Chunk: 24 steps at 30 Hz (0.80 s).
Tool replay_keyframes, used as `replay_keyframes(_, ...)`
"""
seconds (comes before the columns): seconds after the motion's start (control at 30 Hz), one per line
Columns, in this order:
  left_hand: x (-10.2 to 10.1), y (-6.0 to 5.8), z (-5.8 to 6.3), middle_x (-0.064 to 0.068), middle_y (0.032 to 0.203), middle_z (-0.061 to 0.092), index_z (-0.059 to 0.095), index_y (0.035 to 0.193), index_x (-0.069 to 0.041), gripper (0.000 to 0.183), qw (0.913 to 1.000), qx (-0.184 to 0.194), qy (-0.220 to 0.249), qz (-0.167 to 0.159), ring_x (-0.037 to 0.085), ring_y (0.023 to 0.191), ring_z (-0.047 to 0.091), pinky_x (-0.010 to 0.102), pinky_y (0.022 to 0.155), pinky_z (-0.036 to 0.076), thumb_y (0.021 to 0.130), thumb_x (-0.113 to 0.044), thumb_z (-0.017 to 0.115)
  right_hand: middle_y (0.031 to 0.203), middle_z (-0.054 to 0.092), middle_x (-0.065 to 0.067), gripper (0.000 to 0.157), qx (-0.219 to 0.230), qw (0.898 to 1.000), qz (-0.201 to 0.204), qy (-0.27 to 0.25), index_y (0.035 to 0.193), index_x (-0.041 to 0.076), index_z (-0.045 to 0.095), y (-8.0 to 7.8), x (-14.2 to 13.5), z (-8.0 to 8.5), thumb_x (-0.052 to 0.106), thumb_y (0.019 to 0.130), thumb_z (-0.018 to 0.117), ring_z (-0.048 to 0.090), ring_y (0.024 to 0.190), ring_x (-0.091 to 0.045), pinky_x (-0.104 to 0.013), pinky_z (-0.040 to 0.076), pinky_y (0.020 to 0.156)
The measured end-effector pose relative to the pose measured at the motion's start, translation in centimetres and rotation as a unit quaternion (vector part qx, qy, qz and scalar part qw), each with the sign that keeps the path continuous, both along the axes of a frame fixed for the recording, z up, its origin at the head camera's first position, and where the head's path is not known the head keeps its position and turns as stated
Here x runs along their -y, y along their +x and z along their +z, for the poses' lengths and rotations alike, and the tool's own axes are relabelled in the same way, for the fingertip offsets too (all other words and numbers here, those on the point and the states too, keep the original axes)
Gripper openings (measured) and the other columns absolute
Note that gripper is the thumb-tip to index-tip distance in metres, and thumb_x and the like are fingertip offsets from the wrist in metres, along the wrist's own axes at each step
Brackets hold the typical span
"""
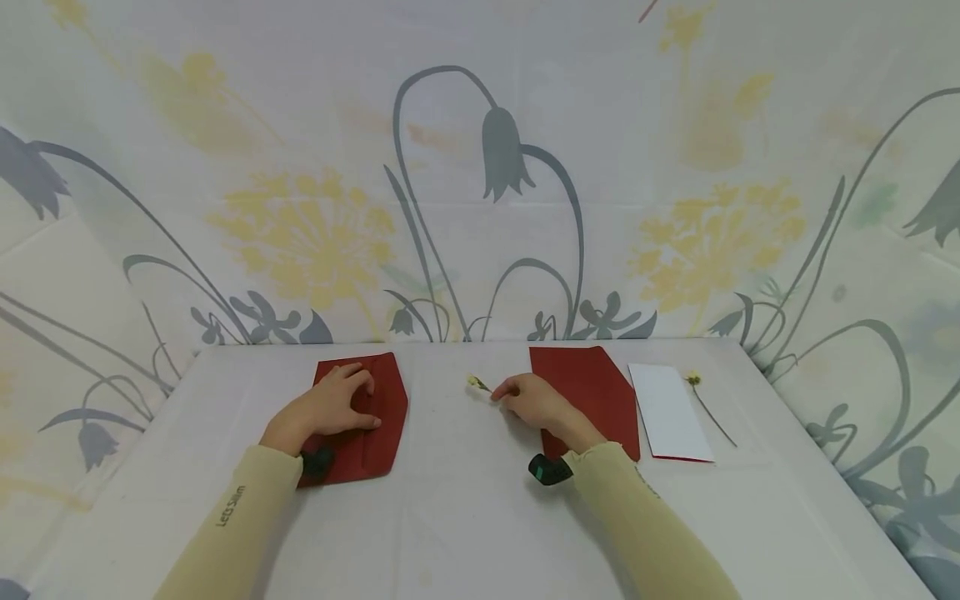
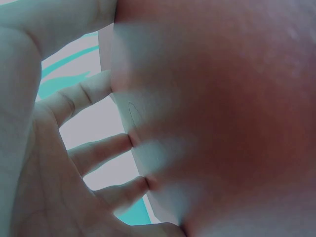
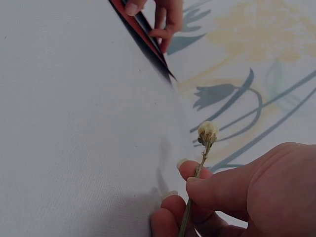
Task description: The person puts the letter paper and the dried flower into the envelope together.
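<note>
My right hand [image 1: 536, 402] pinches a small dried flower [image 3: 208, 131] by its stem between thumb and fingertips. The flower has a pale yellow head on a thin greenish stem, held above the white table left of a red envelope [image 1: 596, 387]. On the left side, my left hand [image 1: 333, 404] rests on another red envelope [image 1: 388, 417], its fingers spread. Several fingertips [image 2: 123, 142] touch the envelope's surface in the left wrist view, where the red paper is blurred and very close. Part of that envelope is hidden under the hand and wrist.
A white card [image 1: 670, 408] with a red lower edge lies right of the right-hand envelope. Beyond it lies a second dried flower [image 1: 693, 380] with a long stem. The white table [image 1: 457, 517] meets a flower-printed cloth [image 1: 450, 250] at its back and sides.
</note>
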<state>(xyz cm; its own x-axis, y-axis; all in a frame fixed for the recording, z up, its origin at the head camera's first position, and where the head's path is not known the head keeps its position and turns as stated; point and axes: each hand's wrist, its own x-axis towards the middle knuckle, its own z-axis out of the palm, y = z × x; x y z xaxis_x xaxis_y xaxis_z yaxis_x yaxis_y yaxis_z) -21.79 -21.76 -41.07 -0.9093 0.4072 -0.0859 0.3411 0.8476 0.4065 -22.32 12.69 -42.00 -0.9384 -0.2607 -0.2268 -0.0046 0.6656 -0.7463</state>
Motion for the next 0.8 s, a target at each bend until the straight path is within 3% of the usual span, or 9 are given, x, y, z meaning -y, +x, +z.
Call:
replay_keyframes(0.2,0.2,-0.2,-0.2,0.026,0.139,0.044,0.054,0.104,-0.014,0.043,1.0000,0.001,-0.004,0.000,0.048,0.125,0.041,0.057,0.092,0.045,0.081,-0.037,0.081,0.085,0.060,-0.005,0.019,0.010,0.999,0.006,-0.041,0.106,0.009,0.072,-0.3,0.1,0.2,0.005,0.097,0.056,0.055,0.071,-0.019,-0.029,0.045,0.066)
replay_keyframes(0.43,0.2,-0.3,-0.3,0.024,0.134,0.046,0.054,0.104,-0.014,0.042,1.0000,-0.001,-0.001,-0.007,0.048,0.123,0.041,0.056,0.089,0.045,0.081,-0.037,0.081,0.101,0.064,-0.006,0.015,0.024,0.996,-0.006,-0.086,0.109,0.008,0.071,0.1,0.5,0.7,0.009,0.097,0.062,0.060,0.082,-0.021,-0.030,0.053,0.073)
replay_keyframes(0.7,0.1,-0.1,-0.2,0.021,0.128,0.048,0.055,0.104,-0.013,0.042,0.9999,-0.004,-0.001,-0.009,0.044,0.118,0.043,0.052,0.086,0.046,0.080,-0.036,0.081,0.104,0.065,-0.008,0.017,0.016,0.993,-0.001,-0.113,0.112,0.005,0.070,0.1,1.5,1.0,0.011,0.098,0.064,0.060,0.088,-0.021,-0.031,0.054,0.078)
replay_keyframes(0.8,0.0,0.0,-0.1,0.025,0.133,0.046,0.055,0.104,-0.013,0.042,1.0000,0.000,0.004,-0.007,0.047,0.121,0.042,0.054,0.088,0.045,0.081,-0.035,0.081,0.103,0.065,-0.009,0.017,0.016,0.992,0.003,-0.123,0.112,0.003,0.069,-0.1,1.9,0.9,0.009,0.098,0.063,0.061,0.088,-0.020,-0.030,0.055,0.078)
